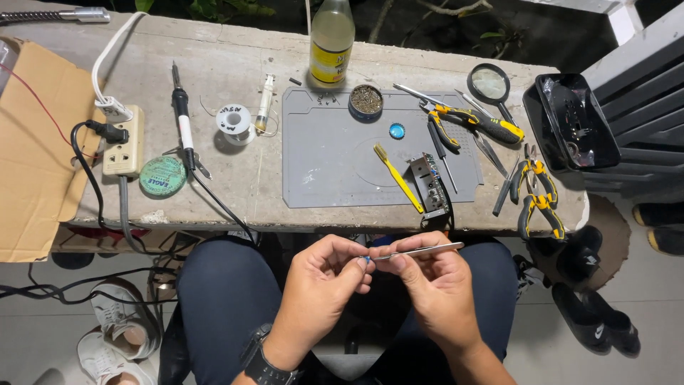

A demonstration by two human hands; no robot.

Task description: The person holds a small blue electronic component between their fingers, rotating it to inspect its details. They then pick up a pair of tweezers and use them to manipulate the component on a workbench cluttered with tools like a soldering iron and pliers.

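Standing at the far edge of the concrete bench (235,185), a glass bottle (332,39) of pale liquid carries a yellow label with a red band around its lower half. Left of the grey silicone work mat (335,164), a round green tin (162,176) lies flat beside a cream power strip (123,142), and a white solder spool (234,122) has dark handwriting on its face. A brown cardboard sheet (32,142) covers the bench's left end.

Both hands are raised over the lap, below the bench edge. The left hand (320,292) is curled, thumb and forefinger pinched on a tiny blue part (366,259) at the fingertips. The right hand (434,281) is closed around metal tweezers (420,251), whose tips meet the blue part while the handle points right. A black watch (265,360) circles the left wrist.

On the mat lie a yellow toothbrush (397,177), a small circuit board module (431,185) and a round tin of brass wool (366,100).
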